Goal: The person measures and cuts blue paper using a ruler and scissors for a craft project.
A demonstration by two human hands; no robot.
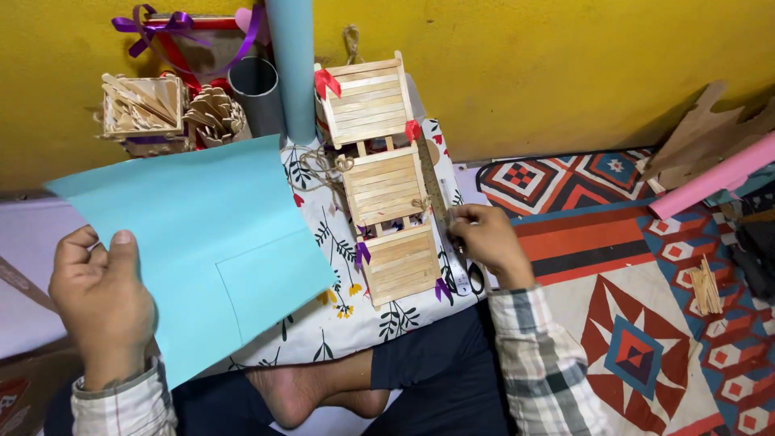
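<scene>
Light-blue paper sheet (194,234) held up over lap, flat, faint square outline on lower part; hides floral cloth (339,323) beneath. Left hand (101,303) pinches sheet's edge, thumb on top. Right hand (484,242), fingers curled, touches ruler (454,242) beside three-tier stick craft (386,186). Patterned rug (646,323) at right.

Single head-worn view | looks steeply down from above the seated person's lap | faces forward toward the yellow painted wall (525,73) | close range, within arm's reach | covers floral-print cloth work surface (339,323) and patterned red floor mat (646,323)
</scene>
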